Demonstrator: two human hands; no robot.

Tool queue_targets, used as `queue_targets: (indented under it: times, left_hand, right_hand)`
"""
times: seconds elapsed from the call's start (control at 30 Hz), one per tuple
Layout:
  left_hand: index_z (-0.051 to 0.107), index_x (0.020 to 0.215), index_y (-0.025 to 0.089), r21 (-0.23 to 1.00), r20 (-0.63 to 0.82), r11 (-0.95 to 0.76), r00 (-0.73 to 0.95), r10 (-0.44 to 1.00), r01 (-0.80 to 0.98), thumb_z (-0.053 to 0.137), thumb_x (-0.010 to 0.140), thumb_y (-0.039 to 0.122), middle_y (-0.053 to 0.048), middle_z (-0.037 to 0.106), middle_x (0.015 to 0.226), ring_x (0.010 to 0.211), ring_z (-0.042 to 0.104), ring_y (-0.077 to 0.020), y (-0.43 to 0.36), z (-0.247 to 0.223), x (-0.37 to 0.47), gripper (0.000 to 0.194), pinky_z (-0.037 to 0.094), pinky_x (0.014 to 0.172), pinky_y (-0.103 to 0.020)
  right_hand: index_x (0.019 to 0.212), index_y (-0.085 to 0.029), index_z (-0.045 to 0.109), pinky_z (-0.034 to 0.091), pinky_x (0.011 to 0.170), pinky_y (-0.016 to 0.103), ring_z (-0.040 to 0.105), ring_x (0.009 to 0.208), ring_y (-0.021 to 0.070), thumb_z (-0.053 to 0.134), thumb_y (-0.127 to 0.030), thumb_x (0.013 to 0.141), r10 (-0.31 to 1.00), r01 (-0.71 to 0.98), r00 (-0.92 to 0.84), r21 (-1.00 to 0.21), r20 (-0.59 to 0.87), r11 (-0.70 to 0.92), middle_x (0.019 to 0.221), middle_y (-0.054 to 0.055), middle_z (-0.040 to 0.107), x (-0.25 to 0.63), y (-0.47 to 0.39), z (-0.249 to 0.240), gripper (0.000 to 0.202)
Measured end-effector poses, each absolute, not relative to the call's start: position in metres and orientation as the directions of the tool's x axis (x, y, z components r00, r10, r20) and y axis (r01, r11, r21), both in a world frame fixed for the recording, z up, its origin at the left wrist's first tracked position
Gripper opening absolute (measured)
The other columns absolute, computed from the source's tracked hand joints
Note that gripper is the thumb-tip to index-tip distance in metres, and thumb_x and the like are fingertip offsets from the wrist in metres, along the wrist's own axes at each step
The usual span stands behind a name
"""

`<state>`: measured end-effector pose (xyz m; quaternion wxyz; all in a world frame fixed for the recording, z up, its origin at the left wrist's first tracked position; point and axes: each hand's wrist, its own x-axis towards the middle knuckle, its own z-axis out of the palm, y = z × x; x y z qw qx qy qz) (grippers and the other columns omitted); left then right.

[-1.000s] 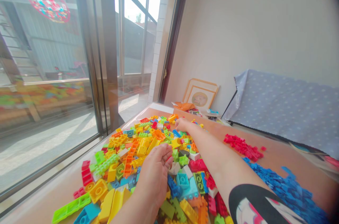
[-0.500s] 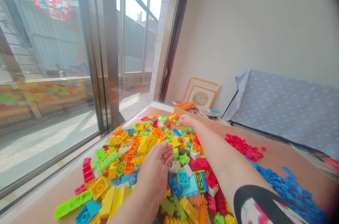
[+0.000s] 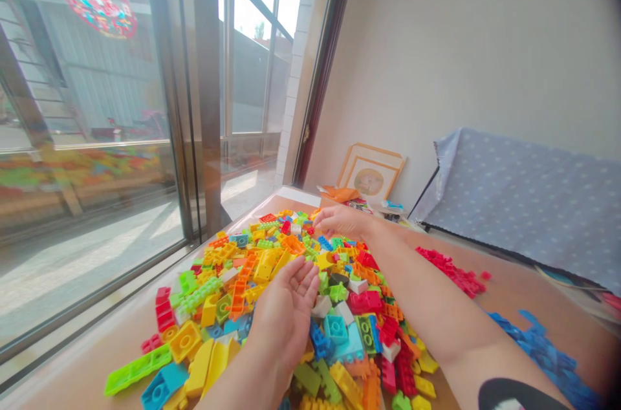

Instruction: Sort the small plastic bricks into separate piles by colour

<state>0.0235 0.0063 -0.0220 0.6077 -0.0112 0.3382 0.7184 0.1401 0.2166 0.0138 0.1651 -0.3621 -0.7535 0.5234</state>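
My left hand (image 3: 285,303) hovers palm up over the near middle of a pile of mixed toy building bricks (image 3: 266,264). Its fingers are loosely curled and apart, and the palm holds nothing. At the far right edge of the pile is my right hand (image 3: 342,220), with its fingers stretched to the left over small bricks. Nothing shows in it, though its fingertips are partly blurred. Around my left hand lie yellow arched bricks (image 3: 264,266), a light blue square brick (image 3: 336,328) and a long orange brick (image 3: 237,293).
To the right lie a heap of red bricks (image 3: 451,271) and a heap of blue bricks (image 3: 543,348) on the brown table (image 3: 514,280). A framed picture (image 3: 371,171) leans on the wall behind. A spotted grey-blue cloth (image 3: 528,196) hangs at right, and a glass window (image 3: 111,86) borders the left.
My right hand has shifted left over the pile's far edge, and its fingers have loosened from a curled shape. My left hand has turned more palm up and opened a little.
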Motion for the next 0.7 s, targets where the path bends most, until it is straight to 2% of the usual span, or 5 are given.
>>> queue_targets:
  times: [0.17,0.3,0.43,0.53,0.7]
  left_hand:
    - [0.065,0.107,0.009,0.387,-0.4,-0.031,-0.198,0.895,-0.921,0.051,0.098,0.021,-0.018,0.07,0.108,0.1,0.072,-0.0218,0.009,-0.028,0.023,0.02,0.063,0.082,-0.032]
    - [0.064,0.1,0.013,0.345,-0.37,-0.052,-0.187,0.91,-0.937,0.05,0.097,0.013,-0.011,0.069,0.094,0.09,0.071,-0.0169,0.008,-0.028,0.024,0.014,0.064,0.081,-0.03]
    - [0.063,0.101,0.011,0.36,-0.383,-0.008,-0.155,0.911,-0.933,0.05,0.095,0.01,-0.016,0.068,0.105,0.103,0.071,-0.022,0.009,-0.026,0.024,0.014,0.064,0.083,-0.031]
    - [0.063,0.107,0.009,0.398,-0.407,0.026,-0.152,0.901,-0.917,0.049,0.098,0.015,-0.02,0.066,0.115,0.111,0.069,-0.0265,0.01,-0.024,0.023,0.018,0.065,0.082,-0.032]
    - [0.063,0.112,0.013,0.431,-0.407,0.051,-0.144,0.902,-0.901,0.048,0.1,0.021,-0.02,0.065,0.122,0.117,0.067,-0.0279,0.01,-0.022,0.023,0.021,0.066,0.079,-0.033]
  right_hand:
    - [0.091,-0.016,0.074,0.051,0.065,0.022,0.062,0.069,0.011,0.08,-0.031,0.075,0.519,0.29,-0.843,-0.932,-0.141,0.219,0.082,0.002,0.071,0.141,0.152,0.026,0.023]
    - [0.097,-0.017,0.077,0.052,0.068,0.024,0.067,0.076,0.0149,0.082,-0.04,0.075,0.462,0.288,-0.876,-0.92,-0.141,0.266,0.087,0.005,0.075,0.145,0.125,0.026,0.033]
    - [0.1,-0.018,0.078,0.05,0.063,0.023,0.063,0.07,0.0132,0.077,-0.042,0.08,0.565,0.235,-0.824,-0.928,-0.034,0.287,0.08,0.003,0.072,0.157,0.13,0.025,0.032]
    - [0.103,-0.017,0.076,0.05,0.065,0.024,0.063,0.071,0.0134,0.071,-0.042,0.084,0.749,0.22,-0.657,-0.927,0.089,0.304,0.078,0.003,0.071,0.175,0.156,0.023,0.032]
    - [0.094,-0.018,0.075,0.053,0.077,0.032,0.065,0.083,0.0199,0.066,-0.054,0.085,0.91,0.428,-0.369,-0.835,0.188,0.346,0.084,0.005,0.073,0.216,0.198,0.006,0.039]
